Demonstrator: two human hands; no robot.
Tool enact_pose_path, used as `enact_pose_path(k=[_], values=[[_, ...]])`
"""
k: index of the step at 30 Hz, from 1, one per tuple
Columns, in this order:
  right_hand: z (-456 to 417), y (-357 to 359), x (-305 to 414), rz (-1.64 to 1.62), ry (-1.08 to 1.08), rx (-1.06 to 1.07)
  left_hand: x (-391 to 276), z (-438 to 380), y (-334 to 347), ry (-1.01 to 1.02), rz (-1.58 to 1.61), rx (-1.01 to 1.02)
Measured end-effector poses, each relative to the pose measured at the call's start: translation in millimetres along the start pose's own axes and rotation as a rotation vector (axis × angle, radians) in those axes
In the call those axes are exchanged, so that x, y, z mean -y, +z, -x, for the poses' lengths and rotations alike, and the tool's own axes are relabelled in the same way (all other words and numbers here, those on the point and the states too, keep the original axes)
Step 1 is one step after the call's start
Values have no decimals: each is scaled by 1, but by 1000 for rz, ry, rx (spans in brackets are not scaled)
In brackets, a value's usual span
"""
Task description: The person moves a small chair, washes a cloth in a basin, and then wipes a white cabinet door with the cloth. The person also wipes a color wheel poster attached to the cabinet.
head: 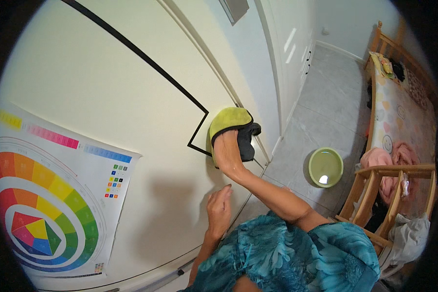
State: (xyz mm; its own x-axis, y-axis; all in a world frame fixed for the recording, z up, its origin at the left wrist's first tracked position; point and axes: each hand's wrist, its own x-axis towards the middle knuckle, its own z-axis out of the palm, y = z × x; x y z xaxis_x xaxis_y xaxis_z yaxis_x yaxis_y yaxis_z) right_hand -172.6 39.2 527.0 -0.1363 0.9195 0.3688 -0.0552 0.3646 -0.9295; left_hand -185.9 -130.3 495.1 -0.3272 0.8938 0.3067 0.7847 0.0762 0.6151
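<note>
My right hand [228, 140] is wrapped in a two-sided cleaning cloth [231, 118], yellow-green on one face and dark grey on the other, with black edging. The cloth lies against a cream door [149, 109] close to its edge and hides my fingers. A black part, which looks like a door handle [255, 129], sticks out beside the cloth. Lower down, my left hand [219, 210] is near the door surface with nothing visible in it. Whether it touches the door is unclear.
A color-wheel poster [120, 160] hangs on the door, below a black stripe [142, 54]. On the grey tile floor [314, 106] stands a light green basin [326, 150] of water. To the right are a wooden bed [373, 109] and a wooden ladder [365, 197] hung with clothes.
</note>
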Motion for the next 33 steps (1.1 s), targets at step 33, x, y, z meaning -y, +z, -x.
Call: enact_pose_path(k=[33], values=[[-58,-10,84,266,-593,-117,-7,2,-2,130,10,-5]])
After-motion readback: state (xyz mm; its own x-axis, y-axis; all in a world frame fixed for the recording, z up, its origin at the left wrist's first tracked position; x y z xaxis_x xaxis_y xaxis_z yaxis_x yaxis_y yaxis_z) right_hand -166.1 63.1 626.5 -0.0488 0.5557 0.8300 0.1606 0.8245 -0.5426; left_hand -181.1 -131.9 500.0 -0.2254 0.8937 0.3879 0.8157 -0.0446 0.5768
